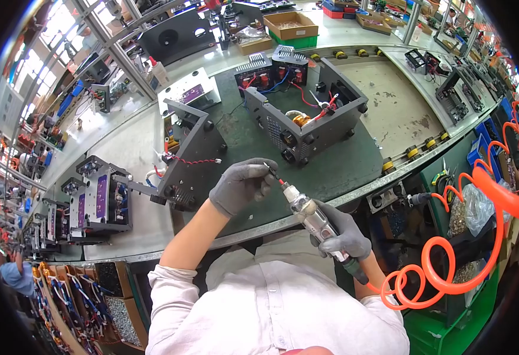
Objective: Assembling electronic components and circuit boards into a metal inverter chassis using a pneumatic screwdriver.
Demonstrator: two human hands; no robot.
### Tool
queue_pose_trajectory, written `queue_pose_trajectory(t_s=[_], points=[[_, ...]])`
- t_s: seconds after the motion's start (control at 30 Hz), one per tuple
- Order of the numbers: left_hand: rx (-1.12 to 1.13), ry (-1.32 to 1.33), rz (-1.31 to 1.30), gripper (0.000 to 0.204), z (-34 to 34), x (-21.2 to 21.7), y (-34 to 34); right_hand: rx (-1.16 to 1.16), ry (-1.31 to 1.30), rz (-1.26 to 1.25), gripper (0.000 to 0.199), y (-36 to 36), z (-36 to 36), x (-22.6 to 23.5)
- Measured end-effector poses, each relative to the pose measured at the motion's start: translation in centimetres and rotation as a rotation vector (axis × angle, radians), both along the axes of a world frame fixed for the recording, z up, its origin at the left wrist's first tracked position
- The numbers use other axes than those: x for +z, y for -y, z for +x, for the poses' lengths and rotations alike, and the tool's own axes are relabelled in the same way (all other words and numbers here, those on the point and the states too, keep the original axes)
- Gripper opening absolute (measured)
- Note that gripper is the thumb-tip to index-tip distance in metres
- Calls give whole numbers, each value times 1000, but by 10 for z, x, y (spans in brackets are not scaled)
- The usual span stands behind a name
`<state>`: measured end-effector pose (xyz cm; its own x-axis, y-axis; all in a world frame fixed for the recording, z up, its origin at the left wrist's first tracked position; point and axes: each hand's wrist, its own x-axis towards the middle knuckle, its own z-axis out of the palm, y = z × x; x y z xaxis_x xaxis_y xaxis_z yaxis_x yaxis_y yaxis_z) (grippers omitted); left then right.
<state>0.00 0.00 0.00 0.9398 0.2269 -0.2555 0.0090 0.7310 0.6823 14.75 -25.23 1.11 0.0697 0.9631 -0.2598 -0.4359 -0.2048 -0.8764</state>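
Note:
In grey work gloves, both my hands are held in front of my body at the bench edge. My right hand (349,232) wraps round a silver pneumatic screwdriver (311,214), which points up and left. My left hand (243,184) pinches at the tip of the screwdriver's dark bit (274,173); whatever small piece is between thumb and forefinger is too small to name. Beyond the hands stands an open black metal chassis (306,127) with a copper coil, a fan and red wires inside. Left of it, another black chassis (195,139) trails a twisted red cable.
An orange coiled air hose (440,266) loops from the screwdriver to the right. Circuit assemblies with heatsinks (102,198) line the left side. Behind the chassis are two heatsink modules (289,62) and a cardboard box (290,25). Yellow rollers (412,152) edge the line at right.

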Motion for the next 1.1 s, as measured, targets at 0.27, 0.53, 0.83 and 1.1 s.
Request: queue_pose_trajectory(t_s=[0.27,0.53,0.83,1.1], points=[[128,-31,109,24,30,8,35,-124,102,7,99,15,5,-1],[272,-59,1226,21,67,15,43,-296,-24,26,94,30,26,-1],[194,-103,2447,18,141,50,-45,-345,101,-49,97,17,44,-23],[97,-50,2464,27,146,35,-53,-375,87,-23,94,4,45,-9]])
